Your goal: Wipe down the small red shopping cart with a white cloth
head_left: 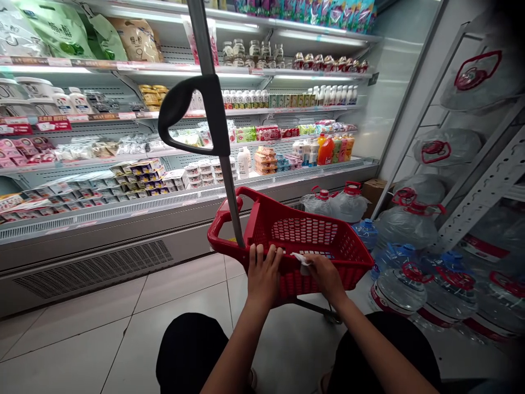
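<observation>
A red plastic shopping basket cart point(305, 225) with perforated sides stands in front of me. My left hand point(263, 273) holds its near rim, fingers laid over the edge and slightly apart; the thumb is hidden. Pinched in my right hand point(326, 276) is a small white wipe point(301, 259), pressed against the same rim farther right. From the basket's left end a grey metal pole point(233, 197) rises, carrying a black loop handle point(219, 117). Below the basket a dark frame and a wheel point(331, 316) show.
An open refrigerated display case point(123, 216) with shelves of packaged dairy and drinks runs along the back. Large water bottles point(400, 287) with red handles crowd the right side, some on a white metal rack point(482, 180). My knees flank the tiled floor point(176, 295).
</observation>
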Tool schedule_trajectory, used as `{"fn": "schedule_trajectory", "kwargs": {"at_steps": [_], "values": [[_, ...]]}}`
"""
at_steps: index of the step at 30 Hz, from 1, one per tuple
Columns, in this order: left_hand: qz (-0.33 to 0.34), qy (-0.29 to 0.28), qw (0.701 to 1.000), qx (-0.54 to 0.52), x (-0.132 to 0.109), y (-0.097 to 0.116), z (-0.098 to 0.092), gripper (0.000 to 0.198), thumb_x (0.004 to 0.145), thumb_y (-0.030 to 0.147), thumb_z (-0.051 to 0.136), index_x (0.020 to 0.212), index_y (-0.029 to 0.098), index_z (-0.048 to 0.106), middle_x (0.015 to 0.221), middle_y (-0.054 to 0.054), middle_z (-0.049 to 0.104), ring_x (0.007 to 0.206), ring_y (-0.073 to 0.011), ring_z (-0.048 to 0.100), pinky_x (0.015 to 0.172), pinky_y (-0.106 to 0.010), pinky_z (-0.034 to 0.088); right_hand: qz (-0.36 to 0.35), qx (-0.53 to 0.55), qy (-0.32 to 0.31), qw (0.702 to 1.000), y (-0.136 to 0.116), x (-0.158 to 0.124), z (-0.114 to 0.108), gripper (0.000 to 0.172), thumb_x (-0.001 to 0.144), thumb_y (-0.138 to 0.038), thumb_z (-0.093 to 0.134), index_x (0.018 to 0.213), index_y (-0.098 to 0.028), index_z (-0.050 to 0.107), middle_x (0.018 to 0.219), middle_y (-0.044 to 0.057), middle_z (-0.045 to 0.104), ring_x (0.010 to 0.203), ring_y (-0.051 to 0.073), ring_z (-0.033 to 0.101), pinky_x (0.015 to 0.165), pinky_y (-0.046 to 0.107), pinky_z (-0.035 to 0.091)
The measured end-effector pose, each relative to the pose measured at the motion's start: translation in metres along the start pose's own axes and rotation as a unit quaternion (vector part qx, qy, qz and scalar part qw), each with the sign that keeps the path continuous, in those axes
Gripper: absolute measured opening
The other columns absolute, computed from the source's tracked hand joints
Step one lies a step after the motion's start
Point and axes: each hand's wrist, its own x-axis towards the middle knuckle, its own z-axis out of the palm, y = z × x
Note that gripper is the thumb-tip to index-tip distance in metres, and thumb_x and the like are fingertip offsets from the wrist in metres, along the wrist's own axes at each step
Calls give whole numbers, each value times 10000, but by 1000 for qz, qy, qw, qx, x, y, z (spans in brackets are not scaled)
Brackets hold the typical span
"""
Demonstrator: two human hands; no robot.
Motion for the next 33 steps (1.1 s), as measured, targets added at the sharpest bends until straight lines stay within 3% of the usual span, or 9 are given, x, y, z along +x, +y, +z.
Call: {"fn": "schedule_trajectory", "kwargs": {"at_steps": [3, 6, 11, 16, 21, 24, 26, 29, 33], "values": [[3, 4, 1000, -3, 0, 1, -1, 612, 861, 205, 633, 1468, 248, 566, 1478, -21, 603, 1373, -359, 461, 1277, -587, 213, 9, -10, 2, 1000, 28, -17, -21, 210, 1054, -315, 449, 1088, -233, 640, 1092, 93, 756, 1010, 261, 709, 888, 444, 572], [-2, 7, 1000, -4, 1, 5, -2, 612, 851, 205, 636, 1459, 231, 577, 1469, -31, 611, 1366, -380, 465, 1263, -610, 229, 29, -18, 4, 999, 34, -26, -33, 227, 1057, -331, 451, 1167, -238, 627, 1174, 99, 743, 1086, 275, 691, 947, 476, 555], [-10, 5, 1000, 5, 2, 11, -2, 586, 859, 231, 645, 1442, 214, 595, 1482, -42, 602, 1374, -401, 456, 1256, -631, 231, 59, -26, 10, 998, -12, -9, -17, 386, 1083, -310, 382, 1422, -262, 559, 1331, 84, 702, 1208, 253, 664, 1055, 449, 516], [-2, 4, 1000, 3, 1, 7, 1, 582, 896, 238, 620, 1476, 235, 567, 1503, -49, 588, 1386, -380, 451, 1263, -623, 215, 30, -2, -8, 1000, -60, 24, 5, 435, 1085, -277, 365, 1470, -272, 568, 1337, 61, 711, 1206, 222, 686, 1052, 399, 543], [1, 6, 1000, 3, 0, 3, 2, 572, 904, 229, 603, 1475, 232, 568, 1507, -33, 585, 1385, -377, 456, 1267, -610, 226, -33, 15, -102, 994, -48, 34, -9, 558, 1018, -250, 532, 1563, -332, 446, 1485, 38, 606, 1263, 223, 661, 1011, 376, 587], [1, 1, 1000, -4, 1, 3, 1, 599, 876, 217, 624, 1473, 228, 570, 1511, -32, 582, 1388, -379, 451, 1269, -602, 225, -12, 25, -146, 989, -27, 35, -23, 553, 1014, -244, 539, 1537, -404, 463, 1567, -8, 513, 1243, 208, 676, 873, 322, 637], [-1, 0, 1000, -6, 1, 4, 2, 628, 860, 220, 641, 1482, 225, 559, 1513, -41, 579, 1390, -377, 448, 1271, -606, 215, 9, 35, -163, 986, -17, 36, -26, 469, 1039, -280, 510, 1485, -425, 527, 1500, -31, 585, 1211, 209, 695, 859, 327, 639], [-4, 0, 1000, -1, 1, 5, 3, 647, 849, 220, 648, 1489, 229, 551, 1511, -48, 581, 1386, -371, 453, 1273, -612, 201, 7, 53, -160, 986, -17, 36, -20, 399, 1072, -305, 446, 1425, -413, 598, 1347, -42, 704, 1194, 204, 704, 939, 354, 613], [-5, 5, 1000, 19, 1, 8, 3, 593, 908, 245, 600, 1496, 204, 546, 1515, -64, 573, 1387, -376, 449, 1272, -611, 209, -15, 26, -79, 996, -44, 33, 6, 429, 1062, -236, 412, 1441, -283, 606, 1342, 42, 711, 1221, 220, 687, 1038, 392, 566]]}}
